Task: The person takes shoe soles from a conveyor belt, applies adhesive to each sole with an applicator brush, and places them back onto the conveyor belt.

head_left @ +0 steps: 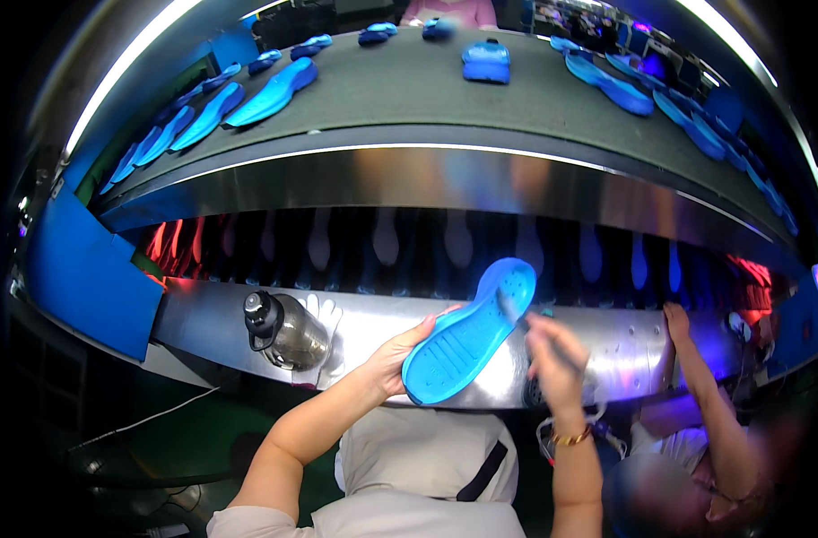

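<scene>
A bright blue shoe sole (458,354) is tilted over the metal ledge, its inner face with slots and small holes turned up. My left hand (398,359) grips it by the left edge near the heel, thumb on the side. In my right hand (557,354), fingers closed, is a slim brush (509,308) with a dark handle. Its pale tip meets the upper part of the sole's surface. Motion blurs the right hand and the brush a little.
A dark bottle (292,339) stands on the metal ledge (212,318), beside a white glove (326,312). Above, a green conveyor belt (382,99) carries several blue soles (279,94). More soles stand in the dark slot below it. At right, a co-worker's arm (709,386) reaches the ledge.
</scene>
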`<state>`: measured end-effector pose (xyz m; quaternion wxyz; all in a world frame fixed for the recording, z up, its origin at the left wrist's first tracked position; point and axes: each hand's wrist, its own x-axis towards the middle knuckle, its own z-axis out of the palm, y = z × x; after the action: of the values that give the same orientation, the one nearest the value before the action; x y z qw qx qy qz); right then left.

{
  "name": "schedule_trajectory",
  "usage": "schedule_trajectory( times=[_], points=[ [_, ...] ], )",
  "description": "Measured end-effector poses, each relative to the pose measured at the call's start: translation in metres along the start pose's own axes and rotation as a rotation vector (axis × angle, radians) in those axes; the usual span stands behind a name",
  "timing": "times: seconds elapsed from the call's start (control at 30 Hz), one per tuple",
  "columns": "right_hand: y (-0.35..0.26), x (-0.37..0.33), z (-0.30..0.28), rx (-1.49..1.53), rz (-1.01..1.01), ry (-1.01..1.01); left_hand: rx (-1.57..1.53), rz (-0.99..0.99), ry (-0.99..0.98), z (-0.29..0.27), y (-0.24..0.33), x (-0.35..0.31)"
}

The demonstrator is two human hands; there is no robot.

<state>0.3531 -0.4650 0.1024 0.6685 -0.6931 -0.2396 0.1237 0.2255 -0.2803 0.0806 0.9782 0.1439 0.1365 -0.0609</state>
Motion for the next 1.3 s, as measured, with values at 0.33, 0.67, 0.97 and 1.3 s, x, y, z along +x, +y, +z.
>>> schedule_trajectory(
  times=[0.33, 0.67, 0.97, 1.3],
  points=[
    [0.028, -0.046, -0.039, 0.744, 0.096, -0.063, 0.484, 0.438, -0.448, 0.113, 0.114, -0.007],
    [0.056, -0.065, -0.066, 0.774, 0.205, 0.127, -0.071, 0.797, -0.066, 0.166, 0.175, 0.089],
    [0.077, -0.064, -0.049, 0.796, 0.362, 0.248, 2.117, 0.994, 0.527, 0.198, 0.215, 0.178],
    [0.079, -0.063, -0.060, 0.842, 0.516, 0.336, 2.098, 0.407, 0.884, 0.170, 0.248, 0.196]
  ],
)
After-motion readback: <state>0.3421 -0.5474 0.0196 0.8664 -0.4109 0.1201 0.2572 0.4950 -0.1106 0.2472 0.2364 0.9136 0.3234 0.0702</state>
